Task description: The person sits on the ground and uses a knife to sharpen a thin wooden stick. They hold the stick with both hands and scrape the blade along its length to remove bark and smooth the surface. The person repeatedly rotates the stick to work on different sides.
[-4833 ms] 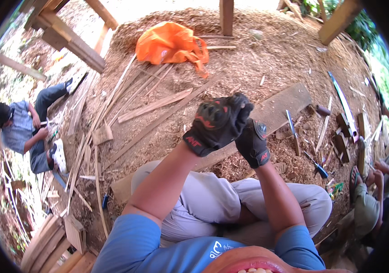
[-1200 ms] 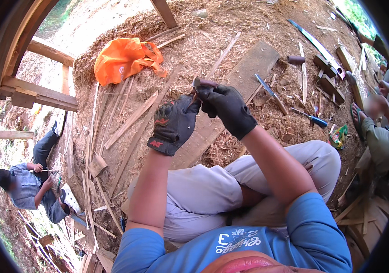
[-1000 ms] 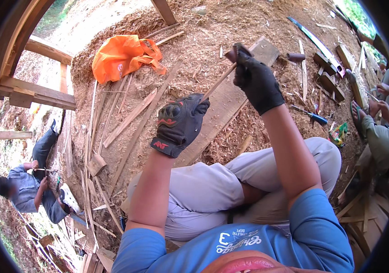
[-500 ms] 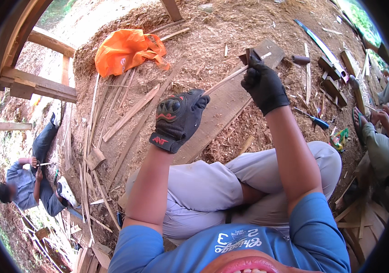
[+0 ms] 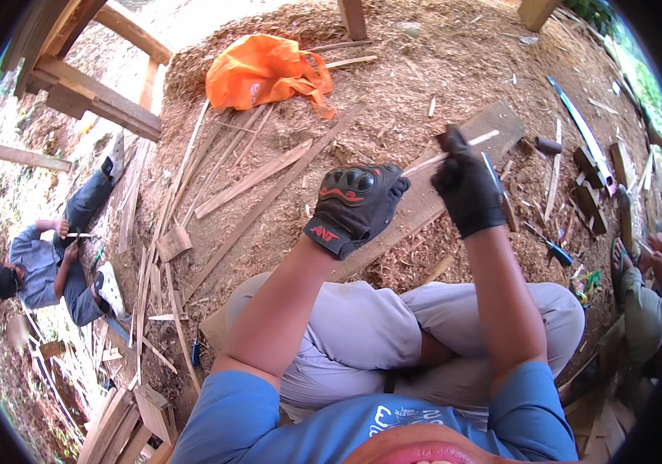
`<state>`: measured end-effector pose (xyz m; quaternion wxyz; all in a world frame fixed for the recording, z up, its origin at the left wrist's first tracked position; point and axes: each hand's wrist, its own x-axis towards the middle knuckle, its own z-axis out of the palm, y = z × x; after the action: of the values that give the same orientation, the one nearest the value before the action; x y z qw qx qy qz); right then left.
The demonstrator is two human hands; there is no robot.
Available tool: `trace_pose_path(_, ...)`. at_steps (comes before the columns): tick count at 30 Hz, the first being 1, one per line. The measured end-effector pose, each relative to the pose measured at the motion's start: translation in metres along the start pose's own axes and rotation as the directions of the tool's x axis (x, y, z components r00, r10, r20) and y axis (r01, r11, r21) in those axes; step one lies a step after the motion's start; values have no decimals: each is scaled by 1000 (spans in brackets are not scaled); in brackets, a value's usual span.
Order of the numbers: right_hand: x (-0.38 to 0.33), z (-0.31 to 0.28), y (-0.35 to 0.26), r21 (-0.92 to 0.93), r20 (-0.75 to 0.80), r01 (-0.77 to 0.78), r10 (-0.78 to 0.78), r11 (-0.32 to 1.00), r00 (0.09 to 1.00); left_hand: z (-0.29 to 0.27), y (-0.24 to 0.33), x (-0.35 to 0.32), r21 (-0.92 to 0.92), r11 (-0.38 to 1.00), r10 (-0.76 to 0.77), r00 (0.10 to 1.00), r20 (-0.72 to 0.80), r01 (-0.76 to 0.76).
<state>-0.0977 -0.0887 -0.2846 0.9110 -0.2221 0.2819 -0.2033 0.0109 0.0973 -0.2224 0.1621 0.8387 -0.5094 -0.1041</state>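
Both my hands wear black gloves. My left hand [image 5: 358, 205], with red marks and a hard knuckle guard, is closed round one end of a thin pale wooden stick [image 5: 424, 164]. My right hand [image 5: 466, 193] is closed on the stick farther along, pinching a dark brown folded sheet [image 5: 450, 139] against it; the sheet's kind does not show clearly. The stick's free end sticks out past the right hand. Below the hands lies a wide wooden plank [image 5: 393, 232]. A long narrow blade-like piece [image 5: 500, 193] shows just right of my right hand.
An orange bag [image 5: 257, 73] lies on the shavings ahead. A blue-handled screwdriver-like tool [image 5: 555, 251], a brown cylinder [image 5: 547, 145] and a long saw-like blade [image 5: 582, 131] lie right. Wood strips [image 5: 254, 178] cover the left ground. People sit at left [image 5: 45, 263] and right [image 5: 644, 301].
The view has shifted, so the surroundings appear farther right. My right hand has come nearer my left along the stick, and more of the stick's far end shows beyond it.
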Motion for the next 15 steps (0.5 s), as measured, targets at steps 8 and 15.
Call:
trace_pose_path(8,11,-7,-16,-17,-38,2,-2,1000,999,-14,-13,-9,-41,999,-27,999,-37,26)
trace_pose_path(15,-32,49,40,-21,32,-162,163,987,986,11,-5,1,124,992,17,1000,-11,-16)
